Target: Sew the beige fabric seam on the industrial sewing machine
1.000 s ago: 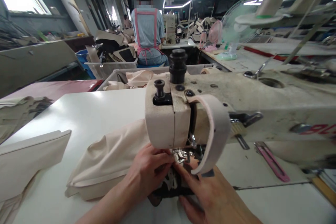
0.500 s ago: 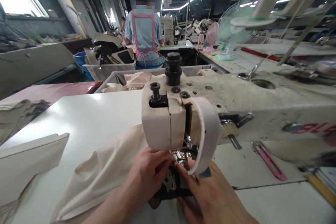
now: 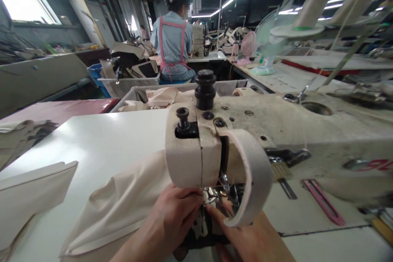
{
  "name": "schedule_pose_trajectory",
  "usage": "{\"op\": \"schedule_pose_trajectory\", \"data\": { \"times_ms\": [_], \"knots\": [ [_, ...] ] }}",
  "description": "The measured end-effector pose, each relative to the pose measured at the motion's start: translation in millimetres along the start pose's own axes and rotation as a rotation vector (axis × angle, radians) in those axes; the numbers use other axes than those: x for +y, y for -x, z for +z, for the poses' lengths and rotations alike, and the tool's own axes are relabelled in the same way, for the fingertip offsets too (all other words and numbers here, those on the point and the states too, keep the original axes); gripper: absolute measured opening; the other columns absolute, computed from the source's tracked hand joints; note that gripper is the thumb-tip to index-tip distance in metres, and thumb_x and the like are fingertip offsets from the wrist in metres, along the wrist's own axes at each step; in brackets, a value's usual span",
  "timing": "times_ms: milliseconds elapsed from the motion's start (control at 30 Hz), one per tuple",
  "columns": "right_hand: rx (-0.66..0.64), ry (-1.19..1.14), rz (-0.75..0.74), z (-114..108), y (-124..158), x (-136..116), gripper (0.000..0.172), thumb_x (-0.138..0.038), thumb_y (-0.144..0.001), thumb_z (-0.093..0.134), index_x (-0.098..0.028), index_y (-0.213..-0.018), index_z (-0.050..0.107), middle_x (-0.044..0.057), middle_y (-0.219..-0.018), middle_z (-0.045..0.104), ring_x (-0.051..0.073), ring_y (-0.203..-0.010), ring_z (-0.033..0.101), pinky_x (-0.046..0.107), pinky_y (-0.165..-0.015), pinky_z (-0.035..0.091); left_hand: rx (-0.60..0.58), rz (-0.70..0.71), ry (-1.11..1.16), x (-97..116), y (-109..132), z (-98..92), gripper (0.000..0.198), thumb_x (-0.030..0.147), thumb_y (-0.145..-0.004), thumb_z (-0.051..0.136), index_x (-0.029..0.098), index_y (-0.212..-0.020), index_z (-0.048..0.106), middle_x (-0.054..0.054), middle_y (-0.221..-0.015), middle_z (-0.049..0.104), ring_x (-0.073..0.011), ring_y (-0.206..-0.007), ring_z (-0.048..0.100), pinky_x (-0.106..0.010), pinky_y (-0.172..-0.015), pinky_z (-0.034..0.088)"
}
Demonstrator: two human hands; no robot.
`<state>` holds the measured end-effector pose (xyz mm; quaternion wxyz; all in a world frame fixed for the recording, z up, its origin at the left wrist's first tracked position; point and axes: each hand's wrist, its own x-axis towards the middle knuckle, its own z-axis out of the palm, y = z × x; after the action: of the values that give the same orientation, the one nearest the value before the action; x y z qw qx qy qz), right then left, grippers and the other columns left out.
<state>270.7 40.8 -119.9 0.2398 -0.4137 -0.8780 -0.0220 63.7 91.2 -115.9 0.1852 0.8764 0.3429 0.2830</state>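
Garment workshop: industrial sewing machine (image 3: 245,139), cloth bins (image 3: 135,90), worktables (image 3: 92,143).

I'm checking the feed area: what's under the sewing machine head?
Under the sewing machine head: metal presser parts, cream fabric, fingertips of the left hand and right hand. The needle point is covered.

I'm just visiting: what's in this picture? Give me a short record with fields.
Place: sewing workshop with rows of tables
Machine: worn beige sewing machine on a white table
Left hand: left hand pressing cream fabric by the presser foot
Right hand: right hand fingers at the presser foot, partly hidden by a curved guard
Nearby: pink clippers on the table, right
Background: a seated person in a pink apron, back turned; a green fan
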Motion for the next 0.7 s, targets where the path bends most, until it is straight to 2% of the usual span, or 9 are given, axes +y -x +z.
{"op": "schedule_pose_trajectory", "data": {
  "times_ms": [167, 300, 367, 567, 700],
  "knots": [
    [-0.036, -0.090, 0.092, -3.9, -0.6, -0.7, 0.032, -0.011, -0.066, 0.053, -0.018, -0.095, 0.064, 0.009, -0.093, 0.061, 0.030, -0.091, 0.058, 0.046, -0.084, 0.054, 0.050, 0.010, -0.023, 1.5, -2.6, -0.4, 0.022, 0.013, -0.090, 0.048, 0.019, -0.076, 0.065, -0.005, -0.081, 0.069, -0.0168, -0.074, 0.064, -0.025, -0.066, 0.049],
    [-0.043, -0.050, 0.079, 6.8, 1.4, 1.2, 0.040, -0.013, -0.058, 0.055, -0.018, -0.096, 0.064, 0.009, -0.096, 0.062, 0.033, -0.096, 0.057, 0.051, -0.088, 0.052, -0.012, -0.023, -0.018, 3.5, -5.0, -4.4, 0.018, 0.012, -0.087, 0.051, 0.018, -0.077, 0.065, -0.005, -0.083, 0.070, -0.0185, -0.078, 0.065, -0.027, -0.071, 0.050],
    [-0.036, -0.045, 0.062, 9.6, 2.6, 3.1, 0.040, -0.014, -0.057, 0.055, -0.017, -0.096, 0.064, 0.009, -0.094, 0.062, 0.034, -0.095, 0.057, 0.051, -0.085, 0.054, -0.030, -0.019, -0.018, 4.2, -5.3, -5.8, 0.017, 0.009, -0.084, 0.053, 0.018, -0.073, 0.063, -0.004, -0.080, 0.069, -0.0185, -0.078, 0.065, -0.028, -0.074, 0.051],
    [-0.043, -0.039, 0.014, 0.0, -3.1, 3.8, 0.034, -0.010, -0.062, 0.056, -0.018, -0.093, 0.064, 0.007, -0.089, 0.062, 0.031, -0.088, 0.058, 0.047, -0.078, 0.055, 0.087, 0.048, -0.056, 2.4, -3.2, -1.3, 0.019, 0.011, -0.089, 0.049, 0.018, -0.077, 0.063, -0.004, -0.078, 0.069, -0.0174, -0.075, 0.063, -0.028, -0.074, 0.051],
    [-0.028, -0.014, 0.043, -3.5, -8.4, -0.3, 0.037, -0.012, -0.059, 0.057, -0.018, -0.095, 0.065, 0.008, -0.089, 0.062, 0.032, -0.087, 0.057, 0.047, -0.076, 0.054, 0.111, 0.055, -0.093, 1.7, -6.8, -1.2, 0.027, 0.014, -0.092, 0.045, 0.017, -0.073, 0.064, -0.004, -0.069, 0.067, -0.0164, -0.067, 0.062, -0.026, -0.064, 0.049]
  ]
}}
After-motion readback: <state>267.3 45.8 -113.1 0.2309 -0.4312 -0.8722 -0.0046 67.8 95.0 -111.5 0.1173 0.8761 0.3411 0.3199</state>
